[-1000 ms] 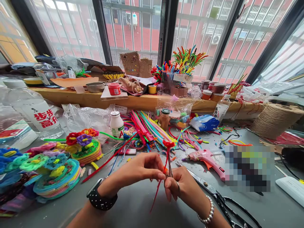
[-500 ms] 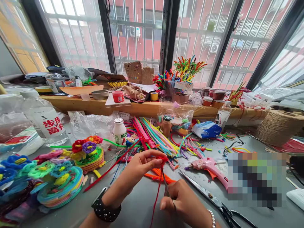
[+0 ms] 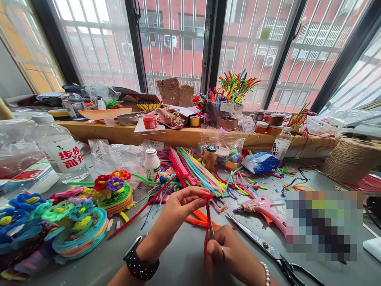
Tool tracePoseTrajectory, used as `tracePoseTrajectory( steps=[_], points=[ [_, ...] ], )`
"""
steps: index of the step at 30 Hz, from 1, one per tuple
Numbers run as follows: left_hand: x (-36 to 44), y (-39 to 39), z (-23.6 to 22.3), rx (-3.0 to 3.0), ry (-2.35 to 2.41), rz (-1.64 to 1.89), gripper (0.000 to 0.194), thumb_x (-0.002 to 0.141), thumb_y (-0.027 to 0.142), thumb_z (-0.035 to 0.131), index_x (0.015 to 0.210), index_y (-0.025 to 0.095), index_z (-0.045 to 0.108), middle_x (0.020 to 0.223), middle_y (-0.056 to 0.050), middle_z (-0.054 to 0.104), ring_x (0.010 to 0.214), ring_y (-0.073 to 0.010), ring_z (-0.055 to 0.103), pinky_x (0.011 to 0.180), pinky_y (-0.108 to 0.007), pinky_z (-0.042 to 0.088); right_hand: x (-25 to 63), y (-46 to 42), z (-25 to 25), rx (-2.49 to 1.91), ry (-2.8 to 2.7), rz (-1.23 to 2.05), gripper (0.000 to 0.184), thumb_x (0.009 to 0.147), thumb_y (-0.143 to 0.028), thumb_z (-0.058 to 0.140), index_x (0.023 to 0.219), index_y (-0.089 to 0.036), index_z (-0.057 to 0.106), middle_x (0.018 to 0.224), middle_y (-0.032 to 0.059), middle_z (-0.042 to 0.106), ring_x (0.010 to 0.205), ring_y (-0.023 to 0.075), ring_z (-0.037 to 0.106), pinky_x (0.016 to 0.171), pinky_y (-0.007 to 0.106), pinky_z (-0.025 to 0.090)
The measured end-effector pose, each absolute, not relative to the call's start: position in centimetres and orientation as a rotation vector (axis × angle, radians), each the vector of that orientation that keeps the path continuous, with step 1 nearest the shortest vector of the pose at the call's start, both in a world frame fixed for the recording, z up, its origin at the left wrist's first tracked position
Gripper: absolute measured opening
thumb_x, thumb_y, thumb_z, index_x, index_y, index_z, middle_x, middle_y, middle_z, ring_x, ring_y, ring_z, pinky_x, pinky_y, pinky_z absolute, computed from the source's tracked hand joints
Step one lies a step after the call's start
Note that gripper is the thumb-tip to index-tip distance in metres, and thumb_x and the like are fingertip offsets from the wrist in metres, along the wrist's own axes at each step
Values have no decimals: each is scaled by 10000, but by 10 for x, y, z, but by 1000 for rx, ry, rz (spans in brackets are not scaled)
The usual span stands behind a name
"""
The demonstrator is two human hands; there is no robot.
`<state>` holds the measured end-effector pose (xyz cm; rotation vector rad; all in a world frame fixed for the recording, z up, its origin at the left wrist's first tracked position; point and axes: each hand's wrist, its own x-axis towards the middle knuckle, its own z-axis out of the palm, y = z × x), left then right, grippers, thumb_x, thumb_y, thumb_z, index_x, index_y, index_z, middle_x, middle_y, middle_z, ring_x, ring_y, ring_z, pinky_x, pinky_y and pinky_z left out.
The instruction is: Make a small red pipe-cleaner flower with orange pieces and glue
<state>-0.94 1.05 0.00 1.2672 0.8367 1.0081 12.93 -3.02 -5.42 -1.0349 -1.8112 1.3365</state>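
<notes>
My left hand (image 3: 174, 214), wearing a dark strap with white dots, pinches a small red fuzzy piece (image 3: 206, 196) between thumb and fingertips. A thin red strand (image 3: 206, 242) hangs from that piece. My right hand (image 3: 235, 248) is closed round small scissors (image 3: 211, 228), the handle loop partly hidden by its fingers. Their blades point up along the strand, close below the left fingertips; whether they touch it I cannot tell. Behind the hands lie orange pipe cleaners (image 3: 199, 219). Large scissors (image 3: 264, 244) rest on the table right of my right hand.
Colourful fuzzy flowers and coiled discs (image 3: 80, 234) stand at the left. A pink glue gun (image 3: 263, 208) lies at the right. Further back are a bundle of pipe cleaners (image 3: 196, 171), a white bottle (image 3: 151, 163), a brown jar (image 3: 210, 159) and a twine spool (image 3: 347, 159).
The small scissors have become more upright, their blades now beside the red strand. The strand hangs straighter and further right. My left hand has shifted slightly right in the picture.
</notes>
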Motion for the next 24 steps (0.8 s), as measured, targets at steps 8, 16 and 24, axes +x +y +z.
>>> tracePoseTrajectory(
  steps=[8,16,24],
  points=[
    [-6,9,-5,1229,806,1068,114,644,201,633,752,165,649,974,-45,628,875,-176,561,779,-282,433,130,-30,-56,-1100,-1755,1315,697,601,-751,324,325,-134,495,313,-10,350,372,75,362,401,203,272],
    [-6,8,-4,1227,868,1100,115,646,230,633,743,176,661,949,-41,643,983,-191,513,838,-271,385,130,-33,-50,-1084,-1766,1370,709,607,-754,288,355,-132,518,331,2,399,375,74,371,405,202,285],
    [-5,8,-7,1255,827,1096,101,655,215,624,740,176,662,948,-39,634,966,-187,518,832,-271,386,130,-34,-49,-909,-1869,1327,740,647,-744,193,476,-115,542,446,-3,440,446,73,394,453,191,294]
  ],
)
